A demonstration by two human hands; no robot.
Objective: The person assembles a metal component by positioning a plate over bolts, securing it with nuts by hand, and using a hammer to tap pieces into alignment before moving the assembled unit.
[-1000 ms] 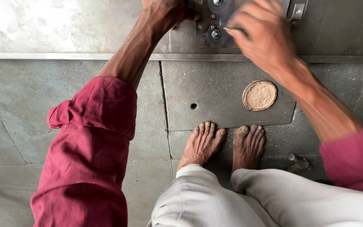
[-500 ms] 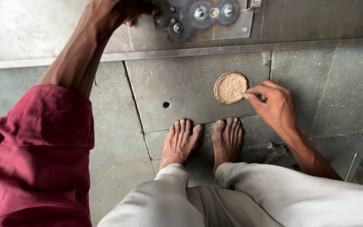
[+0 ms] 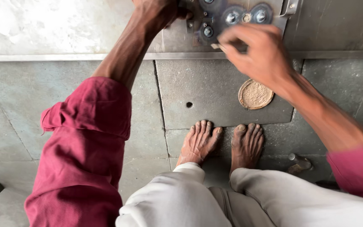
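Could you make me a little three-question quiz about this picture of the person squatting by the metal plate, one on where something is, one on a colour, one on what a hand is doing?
1. Where does the round tan disc lie?
A. On the stone floor beyond the toes
B. On the person's knee
C. In the left hand

2. What colour are the rolled-up sleeves?
A. Blue
B. Dark red
C. Yellow

3. What is the left hand doing?
A. Resting on the floor
B. Holding the disc
C. Gripping at the edge of the metal plate with round fittings

Answers: 1 A, the disc sits flat on the floor just past the bare feet. 2 B, both sleeves are dark red. 3 C, the left hand is raised against the plate, while the right hand hovers blurred in front of it.
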